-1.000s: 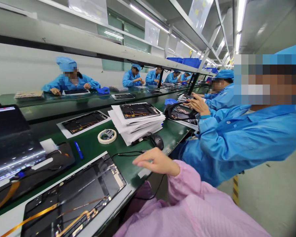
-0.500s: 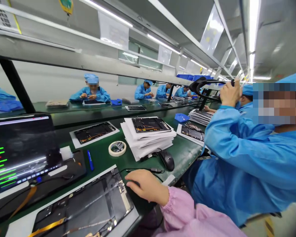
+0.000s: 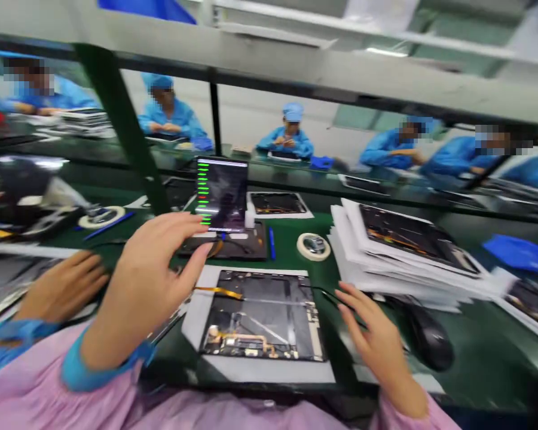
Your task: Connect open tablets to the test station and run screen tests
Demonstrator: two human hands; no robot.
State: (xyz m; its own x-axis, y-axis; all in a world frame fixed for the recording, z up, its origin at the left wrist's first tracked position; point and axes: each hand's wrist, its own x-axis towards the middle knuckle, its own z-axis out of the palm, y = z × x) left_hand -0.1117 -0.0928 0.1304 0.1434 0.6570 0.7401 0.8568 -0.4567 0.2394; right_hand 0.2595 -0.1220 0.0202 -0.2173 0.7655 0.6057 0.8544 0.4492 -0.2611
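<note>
An opened tablet [image 3: 269,316] lies on white paper in front of me, its inner parts and an orange ribbon cable [image 3: 219,292] showing. My left hand [image 3: 146,278] is raised left of the tablet, thumb and fingers apart, with nothing visible in it. Behind its fingertips stands a lit screen [image 3: 224,194] with green bars and a red one. To the right of the tablet, my right hand [image 3: 376,337] has its fingers spread, close to a thin black cable [image 3: 325,292]. Whether it touches the cable I cannot tell.
Right of my right hand is a black mouse [image 3: 433,334]. Behind it rises a paper stack [image 3: 354,263] topped by another opened tablet [image 3: 412,233]. A tape roll [image 3: 312,246] and blue pen [image 3: 271,242] lie farther back. A co-worker's hand [image 3: 67,286] is close on my left.
The view has swung left and down, bringing my left hand and the whole tablet into sight. My right hand now has its fingers spread more, beside the tablet.
</note>
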